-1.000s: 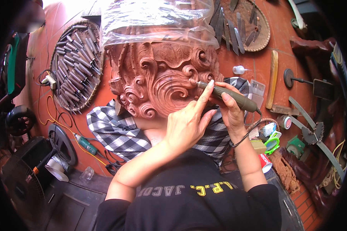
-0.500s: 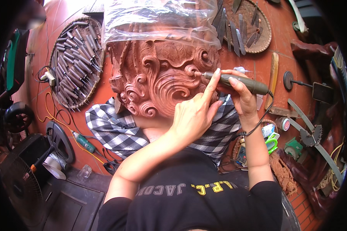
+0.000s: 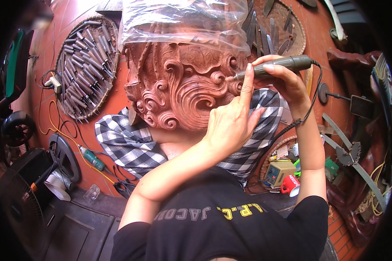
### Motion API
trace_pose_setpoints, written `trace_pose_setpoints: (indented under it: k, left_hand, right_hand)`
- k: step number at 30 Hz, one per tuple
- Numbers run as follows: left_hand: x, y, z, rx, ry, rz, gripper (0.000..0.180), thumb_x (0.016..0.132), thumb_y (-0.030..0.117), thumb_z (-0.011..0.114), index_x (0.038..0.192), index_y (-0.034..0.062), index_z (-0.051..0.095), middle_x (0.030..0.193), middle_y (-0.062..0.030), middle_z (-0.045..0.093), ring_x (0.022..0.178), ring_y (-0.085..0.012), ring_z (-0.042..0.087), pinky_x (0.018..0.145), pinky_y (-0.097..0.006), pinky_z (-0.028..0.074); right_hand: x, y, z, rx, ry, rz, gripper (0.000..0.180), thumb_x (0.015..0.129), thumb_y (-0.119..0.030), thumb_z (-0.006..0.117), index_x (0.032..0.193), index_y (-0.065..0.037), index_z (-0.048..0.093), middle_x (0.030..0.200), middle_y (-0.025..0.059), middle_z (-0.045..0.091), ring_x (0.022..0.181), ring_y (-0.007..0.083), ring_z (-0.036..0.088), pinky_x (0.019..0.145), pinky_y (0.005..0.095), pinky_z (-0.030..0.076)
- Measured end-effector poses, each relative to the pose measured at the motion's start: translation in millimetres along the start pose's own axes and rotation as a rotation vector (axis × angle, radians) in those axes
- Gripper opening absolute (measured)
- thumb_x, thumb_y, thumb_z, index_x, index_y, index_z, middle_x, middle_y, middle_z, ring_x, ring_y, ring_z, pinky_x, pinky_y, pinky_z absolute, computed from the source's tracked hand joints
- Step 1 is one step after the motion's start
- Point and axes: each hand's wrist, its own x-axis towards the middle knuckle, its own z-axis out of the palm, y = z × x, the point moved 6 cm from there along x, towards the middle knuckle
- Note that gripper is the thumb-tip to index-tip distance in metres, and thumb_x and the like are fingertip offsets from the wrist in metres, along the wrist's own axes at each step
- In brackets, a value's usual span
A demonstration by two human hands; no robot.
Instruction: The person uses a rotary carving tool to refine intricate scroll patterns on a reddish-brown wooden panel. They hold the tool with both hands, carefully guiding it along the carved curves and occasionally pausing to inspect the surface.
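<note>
A reddish-brown wood carving (image 3: 191, 93), cut in deep swirls and curls, lies in front of my crossed legs. My right hand (image 3: 290, 85) is closed round a dark green rotary tool handpiece (image 3: 296, 64), which lies tilted with its cord end up and to the right. Its thin tip points left at a curl on the carving's right side; whether it touches the wood is hard to tell. My left hand (image 3: 228, 122) rests by the carving, index finger stretched up against the tool's front end and thumb spread. Its other fingers are partly hidden.
Clear plastic sheet (image 3: 183, 21) covers the carving's far part. A basket of chisels (image 3: 85, 71) stands left, another with flat blades (image 3: 292, 37) far right. Near my right arm are a power box (image 3: 279, 173) and red mug (image 3: 290, 186). The coiled cord (image 3: 292, 124) hangs beside my forearm.
My right hand and the handpiece have risen and swung right, with the rear end higher. My left hand has shifted slightly right. The power box and mug have become more visible beside my right arm.
</note>
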Motion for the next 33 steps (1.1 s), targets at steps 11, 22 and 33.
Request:
trace_pose_setpoints:
  k: [11,22,33]
  left_hand:
    - [3.1,-10.8,3.3,0.008,0.018,-0.052,0.102,0.093,0.027,0.071,0.162,0.0023,0.001,0.074,-0.0197,0.068,0.063,-0.0388,0.069,0.054,-0.046,0.053]
    - [-10.8,-14.4,9.1,0.020,-0.032,-0.053,0.100,0.092,0.024,0.072,0.163,0.0051,0.004,0.079,-0.0220,0.069,0.066,-0.0407,0.069,0.057,-0.048,0.053]
    - [-31.7,-11.7,6.6,0.100,-0.110,-0.066,0.096,0.091,0.026,0.073,0.164,0.0093,0.012,0.079,-0.0211,0.069,0.063,-0.0390,0.068,0.055,-0.046,0.052]
  right_hand:
    - [18.4,-8.3,3.9,-0.053,-0.068,0.001,0.032,0.091,-0.019,0.071,0.115,0.002,0.070,0.104,0.0124,0.075,0.091,0.0208,0.075,0.086,0.0330,0.061]
    - [-3.7,10.3,5.4,-0.039,0.029,-0.061,0.033,0.091,-0.018,0.072,0.117,0.003,0.069,0.108,0.0145,0.074,0.094,0.0228,0.075,0.086,0.0342,0.062]
    - [-25.7,67.1,7.0,0.296,0.068,-0.107,0.037,0.092,-0.017,0.066,0.122,0.005,0.065,0.112,0.0164,0.072,0.099,0.0242,0.073,0.086,0.0350,0.063]
